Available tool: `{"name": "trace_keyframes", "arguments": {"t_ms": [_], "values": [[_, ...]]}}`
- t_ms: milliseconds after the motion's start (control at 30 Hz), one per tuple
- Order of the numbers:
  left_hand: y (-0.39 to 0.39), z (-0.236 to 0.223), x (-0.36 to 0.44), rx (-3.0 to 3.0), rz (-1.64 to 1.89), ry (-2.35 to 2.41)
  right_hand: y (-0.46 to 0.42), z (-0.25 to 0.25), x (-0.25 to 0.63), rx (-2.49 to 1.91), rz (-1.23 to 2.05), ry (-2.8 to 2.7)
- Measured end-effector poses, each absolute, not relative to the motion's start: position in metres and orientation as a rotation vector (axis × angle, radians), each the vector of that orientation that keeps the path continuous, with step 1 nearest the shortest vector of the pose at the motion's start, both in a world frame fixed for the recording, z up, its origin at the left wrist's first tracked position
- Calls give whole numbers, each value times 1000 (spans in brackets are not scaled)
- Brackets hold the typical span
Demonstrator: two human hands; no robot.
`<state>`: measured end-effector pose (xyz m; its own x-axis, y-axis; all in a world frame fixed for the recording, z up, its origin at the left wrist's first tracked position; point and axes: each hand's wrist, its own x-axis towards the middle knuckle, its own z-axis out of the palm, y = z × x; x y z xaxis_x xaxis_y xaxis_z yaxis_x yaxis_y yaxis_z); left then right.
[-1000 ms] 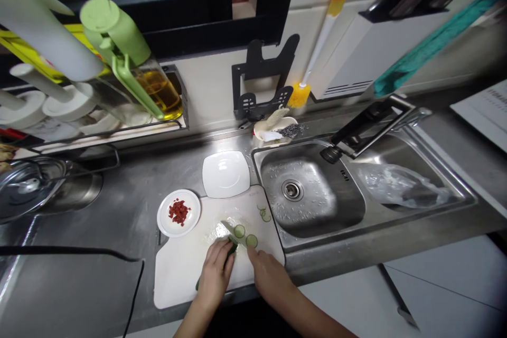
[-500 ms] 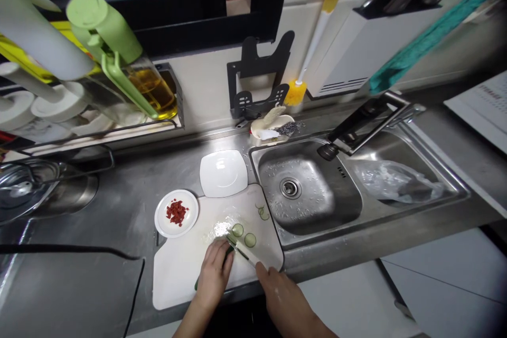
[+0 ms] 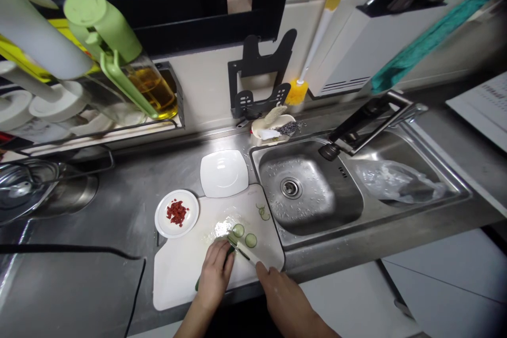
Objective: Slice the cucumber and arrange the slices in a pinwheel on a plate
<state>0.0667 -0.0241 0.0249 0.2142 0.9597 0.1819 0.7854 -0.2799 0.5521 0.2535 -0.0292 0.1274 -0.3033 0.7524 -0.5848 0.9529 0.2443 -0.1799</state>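
On the white cutting board, my left hand is closed over a cucumber, most of it hidden under the fingers. My right hand grips a knife by its handle. The blade lies against the cucumber's cut end, just beyond my left fingertips. Two round cucumber slices rest flat on the board past the blade. Several thin curved cucumber pieces lie near the board's far right corner. The board's surface looks wet by the slices.
A white plate of small red pieces sits at the board's left corner. Behind the board stands a square white plate. To the right is a steel sink with a black faucet. A black cord crosses the left counter.
Almost nothing differs. The knife blade has shifted very slightly at the cucumber's end, and the whole view has drifted a few pixels.
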Motion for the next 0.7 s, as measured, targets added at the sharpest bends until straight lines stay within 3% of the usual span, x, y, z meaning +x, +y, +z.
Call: {"name": "trace_keyframes", "arguments": {"t_ms": [700], "values": [[-23,23,65,2136,696,1605,-20,111,247,1517,-718,2201]]}}
